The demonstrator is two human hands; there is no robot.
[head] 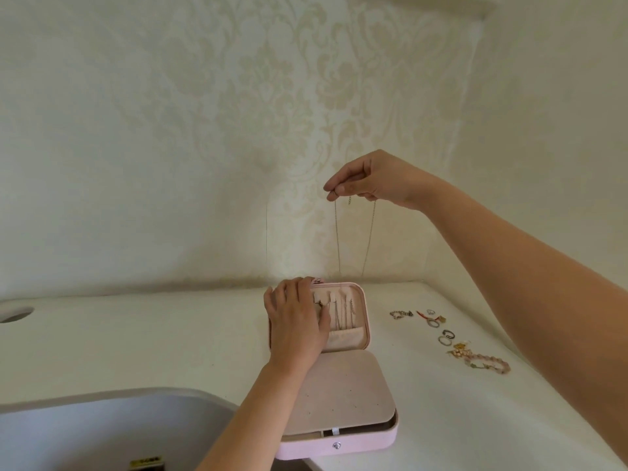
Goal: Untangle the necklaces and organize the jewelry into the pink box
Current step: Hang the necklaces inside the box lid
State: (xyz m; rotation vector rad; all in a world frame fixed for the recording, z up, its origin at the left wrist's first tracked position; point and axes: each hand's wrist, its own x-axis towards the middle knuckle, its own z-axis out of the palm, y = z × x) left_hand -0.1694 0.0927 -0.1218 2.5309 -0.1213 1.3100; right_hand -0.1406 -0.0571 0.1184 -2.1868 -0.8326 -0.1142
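Note:
The pink box (339, 443) lies open on the white counter, its lid (363, 321) propped up toward the wall. Several thin chains hang inside the lid. My left hand (295, 321) rests flat against the lid's left side, fingers straight. Raised well above the box, my right hand (370, 180) pinches a fine gold necklace (370, 232) at its top. Both strands hang down to the lid's upper edge. A padded panel (343, 392) covers the base of the box.
To the right of the box lie loose pieces: a chain bracelet (401, 314), several rings (445, 336) and a pink beaded bracelet (489, 363). A grey sink (102, 430) takes up the lower left. A patterned wall stands close behind the counter.

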